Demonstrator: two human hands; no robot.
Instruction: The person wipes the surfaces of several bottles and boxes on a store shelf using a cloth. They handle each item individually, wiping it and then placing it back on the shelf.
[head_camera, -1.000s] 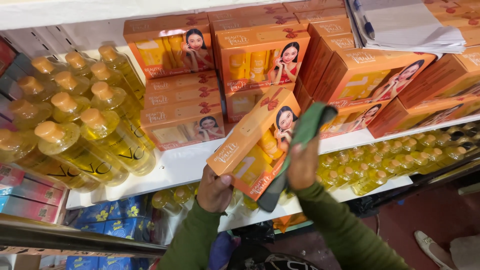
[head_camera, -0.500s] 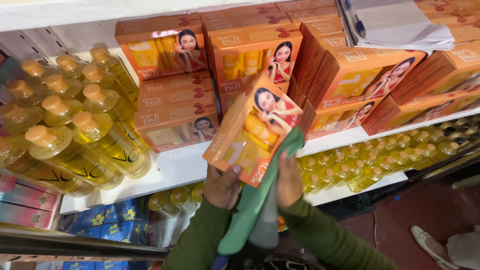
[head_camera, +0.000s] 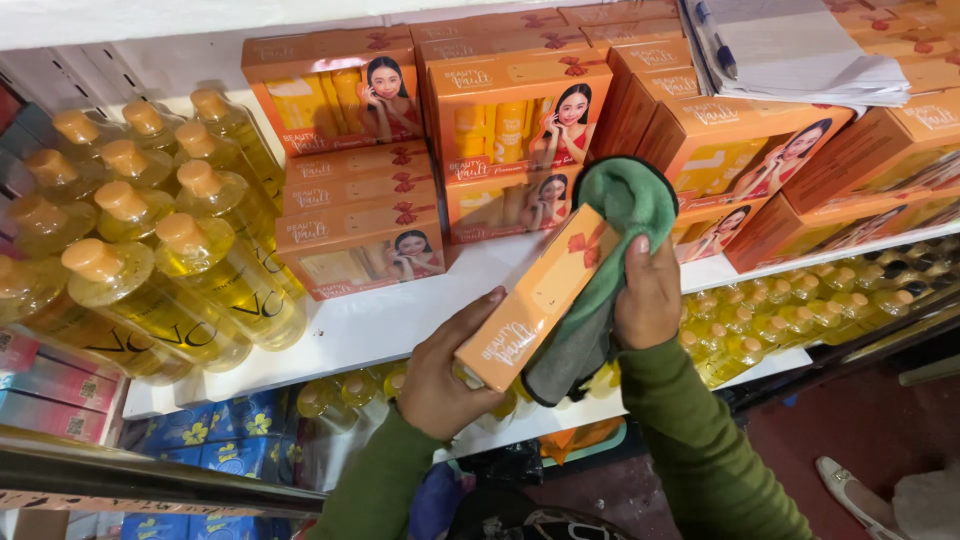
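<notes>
My left hand (head_camera: 447, 375) grips the lower end of an orange cosmetics box (head_camera: 535, 298), held edge-up and tilted in front of the shelf. My right hand (head_camera: 648, 293) presses a green and grey cloth (head_camera: 610, 240) against the box's right side, with the cloth folded over the box's top end. Both arms wear green sleeves. The box's printed front face is turned away from me.
A white shelf (head_camera: 360, 325) holds stacks of matching orange boxes (head_camera: 350, 215) and, to the left, yellow oil bottles (head_camera: 200, 270) with tan caps. Papers with a pen (head_camera: 790, 50) lie on boxes at top right. A lower shelf carries small yellow bottles (head_camera: 760, 330).
The box has been turned from face-up to edge-up. The cloth has moved from under the box up over its top end, with my right hand now on its side.
</notes>
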